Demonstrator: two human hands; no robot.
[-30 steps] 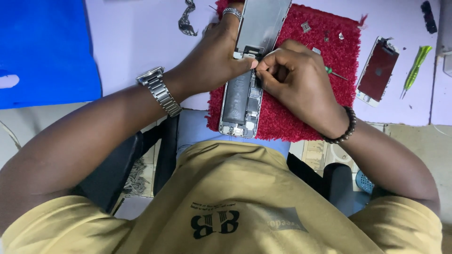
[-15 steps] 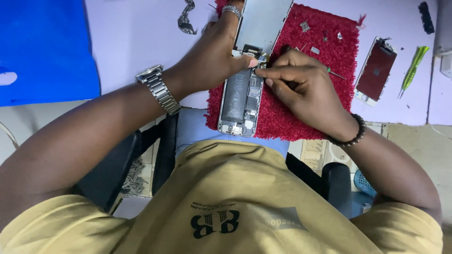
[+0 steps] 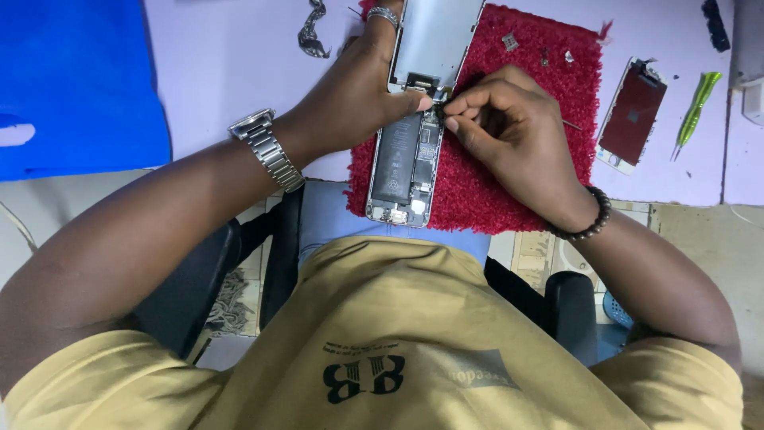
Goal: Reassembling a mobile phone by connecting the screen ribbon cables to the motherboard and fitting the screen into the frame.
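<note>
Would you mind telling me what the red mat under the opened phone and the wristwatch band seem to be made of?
The red mat looks like shaggy textile pile, matte, with fuzzy tufts and a frayed corner. The watch band appears to be polished metal: silvery, segmented links that catch the light.

1. Opened phone [image 3: 404, 171] lies on red mat [image 3: 521, 127], insides up.
2. Left hand [image 3: 354, 95] grips the raised screen panel [image 3: 434, 40].
3. Right hand [image 3: 505, 131] pinches a thin tool at the hinge end.
4. Spare screen [image 3: 631, 113] and green tool [image 3: 695, 110] lie to the right.
</note>
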